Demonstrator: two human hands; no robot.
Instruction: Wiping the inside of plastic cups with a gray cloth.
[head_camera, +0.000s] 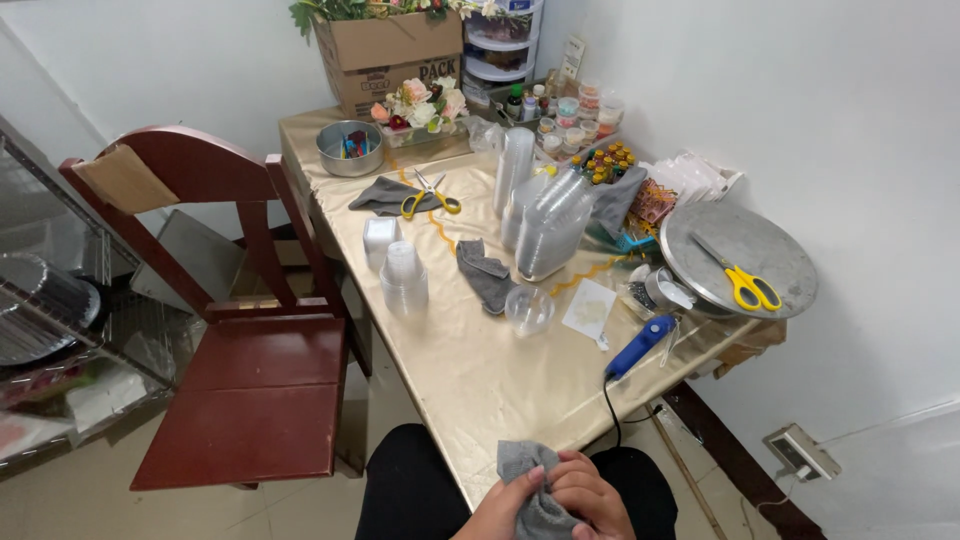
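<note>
Gripping a grey cloth (535, 492) at six o'clock, your left hand (500, 512) and right hand (592, 495) have fingers closed on it, near the bench (480, 370).

Near edge of the table (500, 385) is mostly bare, so there's room to reach in from the front. Only the blue tool (641, 345) and its cord sit off to the right there. Further in it gets crowded: cup stacks (404, 278), grey cloth (486, 274), clear lids (553, 225), round tray (738, 252). Red chair (255, 395) blocks the left side.
</note>
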